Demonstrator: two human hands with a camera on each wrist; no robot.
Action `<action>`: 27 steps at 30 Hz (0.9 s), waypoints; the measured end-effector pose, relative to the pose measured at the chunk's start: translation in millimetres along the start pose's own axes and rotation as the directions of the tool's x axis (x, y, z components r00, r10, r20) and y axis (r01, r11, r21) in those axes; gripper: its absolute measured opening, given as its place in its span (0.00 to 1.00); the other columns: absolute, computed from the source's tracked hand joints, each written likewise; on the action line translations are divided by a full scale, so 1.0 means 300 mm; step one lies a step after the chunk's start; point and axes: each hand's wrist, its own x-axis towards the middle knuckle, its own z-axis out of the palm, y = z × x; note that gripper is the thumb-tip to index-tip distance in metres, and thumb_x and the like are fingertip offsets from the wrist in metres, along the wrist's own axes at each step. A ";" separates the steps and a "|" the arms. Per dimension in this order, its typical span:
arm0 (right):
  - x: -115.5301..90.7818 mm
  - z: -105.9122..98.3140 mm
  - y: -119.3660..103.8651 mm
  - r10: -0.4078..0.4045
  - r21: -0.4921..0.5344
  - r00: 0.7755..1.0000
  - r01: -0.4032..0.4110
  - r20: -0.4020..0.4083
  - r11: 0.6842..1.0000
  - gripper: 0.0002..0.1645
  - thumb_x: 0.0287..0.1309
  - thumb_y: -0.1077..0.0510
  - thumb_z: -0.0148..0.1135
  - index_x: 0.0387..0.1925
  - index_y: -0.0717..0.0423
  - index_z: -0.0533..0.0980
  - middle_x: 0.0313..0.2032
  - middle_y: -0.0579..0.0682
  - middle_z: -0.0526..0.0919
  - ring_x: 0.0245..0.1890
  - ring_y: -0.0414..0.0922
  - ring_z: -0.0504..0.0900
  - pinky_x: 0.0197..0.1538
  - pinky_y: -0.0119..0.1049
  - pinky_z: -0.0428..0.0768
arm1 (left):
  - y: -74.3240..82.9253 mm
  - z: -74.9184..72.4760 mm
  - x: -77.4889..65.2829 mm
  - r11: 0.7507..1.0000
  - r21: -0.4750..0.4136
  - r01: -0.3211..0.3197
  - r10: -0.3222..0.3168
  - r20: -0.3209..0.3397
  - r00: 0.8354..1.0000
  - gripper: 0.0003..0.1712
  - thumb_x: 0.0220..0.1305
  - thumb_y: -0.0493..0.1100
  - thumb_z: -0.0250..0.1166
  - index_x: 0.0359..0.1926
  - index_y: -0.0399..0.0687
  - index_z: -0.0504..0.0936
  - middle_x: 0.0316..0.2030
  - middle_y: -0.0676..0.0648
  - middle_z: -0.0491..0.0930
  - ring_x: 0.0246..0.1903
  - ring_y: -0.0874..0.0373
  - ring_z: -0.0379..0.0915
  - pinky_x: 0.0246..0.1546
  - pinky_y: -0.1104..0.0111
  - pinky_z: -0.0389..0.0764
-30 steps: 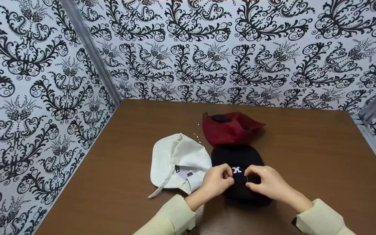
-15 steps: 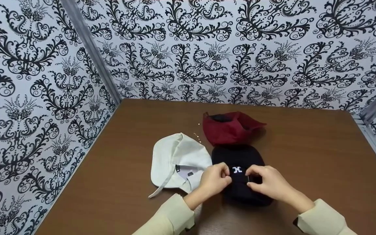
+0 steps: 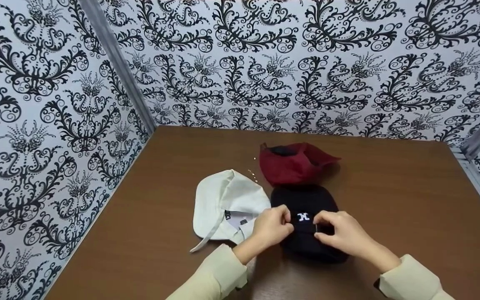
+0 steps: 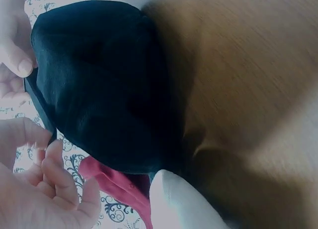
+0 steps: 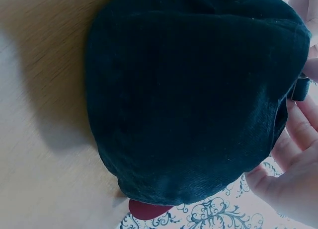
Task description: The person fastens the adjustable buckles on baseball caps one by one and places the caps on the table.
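Observation:
A black cap (image 3: 306, 198) with a small white emblem lies on the table, its brim towards the back. My left hand (image 3: 270, 227) pinches the left part of the cap's narrow strap, thumb against fingertips. From the other side my right hand (image 3: 342, 233) holds the strap between thumb and fingers. Seen in the left wrist view, the strap (image 4: 40, 105) stretches between both hands along the edge of the dark crown (image 4: 99, 85). The crown (image 5: 189, 105) fills most of the right wrist view, with a strap end (image 5: 300, 89) showing beside the fingers.
A white cap (image 3: 211, 204), turned open side up with its strap trailing, lies left of the black one. Behind it sits a red cap (image 3: 283, 168). Small shiny bits dot the brown table (image 3: 402, 196) near both. Patterned walls (image 3: 265, 71) enclose the back and left.
My left hand has shifted slightly left, away from the white emblem. The right hand has stayed nearly in place, and the white and red caps have not moved.

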 end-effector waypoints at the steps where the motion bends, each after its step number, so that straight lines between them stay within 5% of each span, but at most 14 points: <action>1: -0.004 -0.005 0.002 0.009 -0.009 1.000 -0.009 0.022 1.000 0.16 0.38 0.59 0.69 0.33 0.49 0.74 0.29 0.41 0.80 0.30 0.35 0.76 0.34 0.32 0.74 | -0.006 0.000 -0.002 1.000 -0.002 -0.010 0.010 0.008 1.000 0.07 0.37 0.40 0.62 0.20 0.53 0.71 0.13 0.59 0.67 0.16 0.68 0.60 0.16 0.77 0.60; 8: -0.057 -0.065 0.034 0.045 -0.037 0.976 -0.038 0.211 0.999 0.42 0.37 0.41 0.67 0.54 0.55 0.67 0.43 0.47 0.78 0.43 0.46 0.75 0.43 0.43 0.71 | -0.068 0.007 -0.023 0.991 -0.042 -0.125 0.127 0.032 0.991 0.09 0.39 0.40 0.59 0.28 0.52 0.74 0.17 0.59 0.71 0.19 0.69 0.63 0.21 0.79 0.63; 13: -0.090 -0.105 0.062 0.005 -0.012 0.950 -0.001 0.314 1.000 0.44 0.35 0.41 0.68 0.55 0.56 0.66 0.51 0.52 0.74 0.49 0.50 0.70 0.47 0.44 0.70 | -0.093 0.009 -0.024 0.974 -0.005 -0.227 0.227 0.033 0.973 0.15 0.40 0.40 0.59 0.35 0.51 0.76 0.28 0.56 0.77 0.31 0.64 0.70 0.33 0.76 0.69; 17: -0.108 -0.135 0.079 0.072 0.018 0.903 -0.088 0.423 0.996 0.47 0.35 0.46 0.69 0.58 0.58 0.62 0.56 0.60 0.67 0.55 0.60 0.64 0.50 0.53 0.66 | -0.119 0.013 -0.026 0.957 0.056 -0.284 0.275 0.132 0.952 0.23 0.40 0.40 0.60 0.44 0.50 0.75 0.39 0.52 0.78 0.41 0.58 0.72 0.44 0.71 0.70; 21: -0.115 -0.145 0.108 0.134 0.025 0.876 -0.164 0.464 0.986 0.44 0.35 0.54 0.68 0.57 0.62 0.62 0.57 0.65 0.64 0.56 0.65 0.60 0.51 0.58 0.64 | -0.143 0.025 -0.029 0.945 0.087 -0.314 0.285 0.245 0.927 0.28 0.40 0.40 0.60 0.49 0.47 0.74 0.46 0.50 0.76 0.47 0.56 0.71 0.49 0.69 0.69; 27: -0.115 -0.142 0.142 0.157 0.021 0.894 -0.182 0.419 0.983 0.27 0.40 0.62 0.63 0.47 0.64 0.70 0.50 0.64 0.72 0.52 0.64 0.67 0.47 0.56 0.68 | -0.164 0.030 -0.022 0.941 0.095 -0.326 0.292 0.261 0.920 0.22 0.42 0.39 0.60 0.45 0.44 0.77 0.45 0.49 0.78 0.48 0.56 0.71 0.50 0.70 0.68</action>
